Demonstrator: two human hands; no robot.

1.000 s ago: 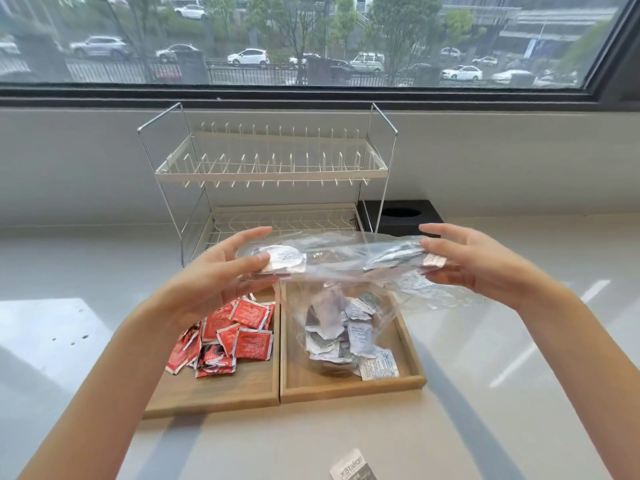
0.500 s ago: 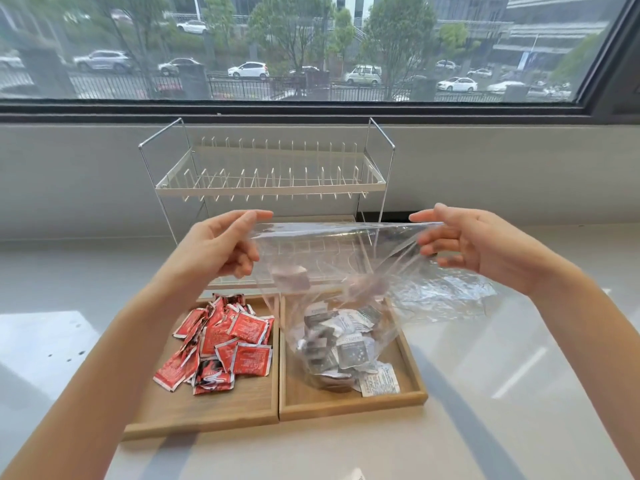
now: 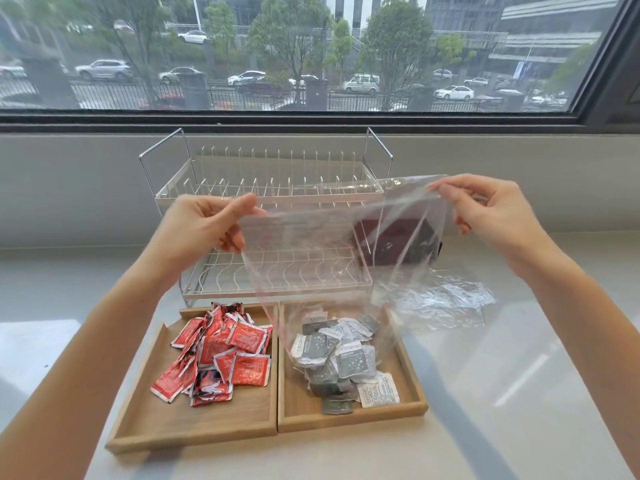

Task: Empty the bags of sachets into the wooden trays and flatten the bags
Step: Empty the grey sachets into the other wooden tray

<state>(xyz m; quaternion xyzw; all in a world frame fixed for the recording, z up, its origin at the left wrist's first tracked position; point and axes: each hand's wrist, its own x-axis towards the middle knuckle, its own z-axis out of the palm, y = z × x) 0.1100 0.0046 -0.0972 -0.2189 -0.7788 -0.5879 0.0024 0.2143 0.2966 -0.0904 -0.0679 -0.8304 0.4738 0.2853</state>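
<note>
Both hands, left hand (image 3: 204, 226) and right hand (image 3: 491, 216), pinching a clear bag (image 3: 329, 258), hanging above the right wooden tray (image 3: 412, 410), grey sachets (image 3: 339, 355) lying in the tray

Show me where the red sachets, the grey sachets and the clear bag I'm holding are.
red sachets (image 3: 221, 351): head view, middle of the pile.
grey sachets (image 3: 341, 355): head view, middle of the pile.
clear bag (image 3: 322, 251): head view, front sheet between both hands.
</note>
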